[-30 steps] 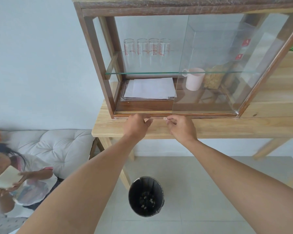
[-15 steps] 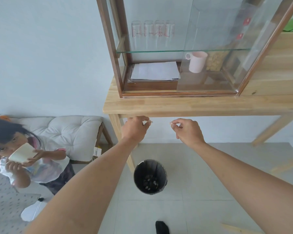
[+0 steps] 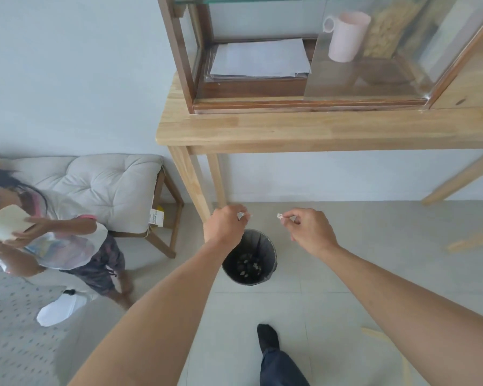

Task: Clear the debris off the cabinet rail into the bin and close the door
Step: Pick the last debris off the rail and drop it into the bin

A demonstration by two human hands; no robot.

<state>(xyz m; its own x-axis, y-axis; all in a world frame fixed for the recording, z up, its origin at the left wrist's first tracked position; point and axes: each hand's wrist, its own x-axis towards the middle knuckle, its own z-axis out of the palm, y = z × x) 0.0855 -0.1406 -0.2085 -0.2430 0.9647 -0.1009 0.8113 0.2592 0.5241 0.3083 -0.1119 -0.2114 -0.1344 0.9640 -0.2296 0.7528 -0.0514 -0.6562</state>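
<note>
We are looking down at one long wooden bench (image 3: pixel 290 132) at twelve o'clock, and one glass cabinet (image 3: pixel 179 51) is sitting on top of it. One glass door (image 3: pixel 374 65) is covering only the right part, so the left part is standing open. The rail (image 3: pixel 304 105) is running along the bottom front of the cabinet; we cannot tell if any bits are lying on it.

Lower down, near the middle, one black bin (image 3: pixel 265 246) is standing on the floor, with many small bits lying inside it.

We are holding two hands out, both above the bin's far side. The left hand (image 3: pixel 225 227) is pinching one tiny piece (image 3: pixel 247 215) at eleven o'clock from the bin. The right hand (image 3: pixel 310 229) is pinching one small white crumb (image 3: pixel 280 216) at one o'clock from the bin.

We think we are doing the dropping step now. Next, both hands need to be moving in over the bin's mouth and letting go, so the two bits are falling inside and not onto the floor. The door is not yet closed.
</note>
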